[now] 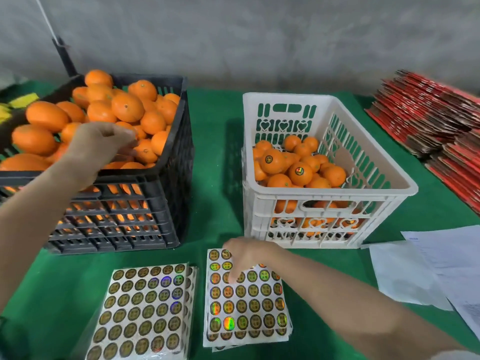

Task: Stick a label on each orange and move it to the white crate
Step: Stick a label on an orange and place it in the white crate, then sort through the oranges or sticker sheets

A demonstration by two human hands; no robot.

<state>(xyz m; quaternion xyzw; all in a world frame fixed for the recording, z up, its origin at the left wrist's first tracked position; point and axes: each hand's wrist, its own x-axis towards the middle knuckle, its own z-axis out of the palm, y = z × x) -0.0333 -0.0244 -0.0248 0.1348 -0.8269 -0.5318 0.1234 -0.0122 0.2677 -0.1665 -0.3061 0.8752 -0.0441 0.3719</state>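
Note:
A black crate (166, 178) at the left is heaped with unlabelled oranges (127, 107). My left hand (104, 144) reaches into it, its fingers curled over one orange (144, 152) near the crate's front right. At the right stands the white crate (324, 203), holding several oranges, two of which show round labels (300, 171). Two stacks of label sheets lie in front: the left stack (145, 313) and the right stack (246, 302). My right hand (246, 255) rests on the right stack, its index fingertip pressing on a label in the upper rows.
Everything sits on a green cloth (215, 152). A pile of flat red cartons (428, 120) lies at the far right. White papers (428, 268) lie at the right, near the white crate. A grey wall runs behind.

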